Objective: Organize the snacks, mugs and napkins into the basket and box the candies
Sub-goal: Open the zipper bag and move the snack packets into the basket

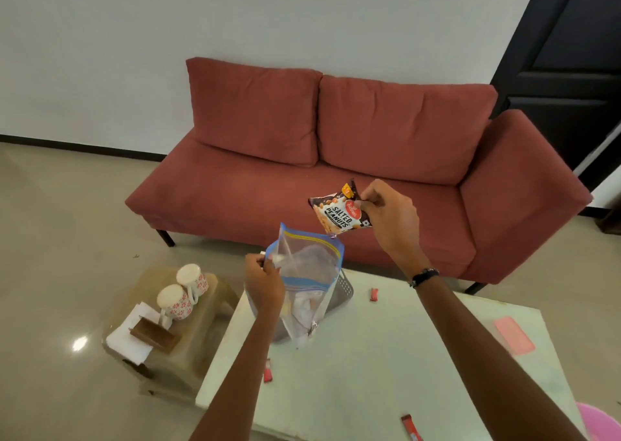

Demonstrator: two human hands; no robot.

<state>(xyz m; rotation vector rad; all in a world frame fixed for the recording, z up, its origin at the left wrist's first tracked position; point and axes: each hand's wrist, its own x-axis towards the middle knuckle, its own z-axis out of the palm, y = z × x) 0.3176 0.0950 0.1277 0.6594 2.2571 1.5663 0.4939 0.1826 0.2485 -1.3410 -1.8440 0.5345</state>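
Observation:
My left hand (263, 281) pinches the rim of a clear zip bag (307, 282) with a blue and yellow seal, holding it upright with its mouth open. My right hand (389, 217) grips a dark salted peanuts packet (337, 214) by one corner, hanging just above the bag's mouth. Behind the bag stands a grey perforated basket (346, 289), mostly hidden. Red candies lie on the white table (386, 356): one (374, 294) near the basket, one (267, 370) at the left edge, one (411, 427) at the front. Two floral mugs (183, 294) and white napkins (129, 338) sit on a low stool.
A wooden holder (154, 334) lies on the napkins. A pink lid (514, 334) rests at the table's right side, a pink object (596, 420) below it. A red sofa (336, 172) stands beyond the table. Tiled floor lies to the left.

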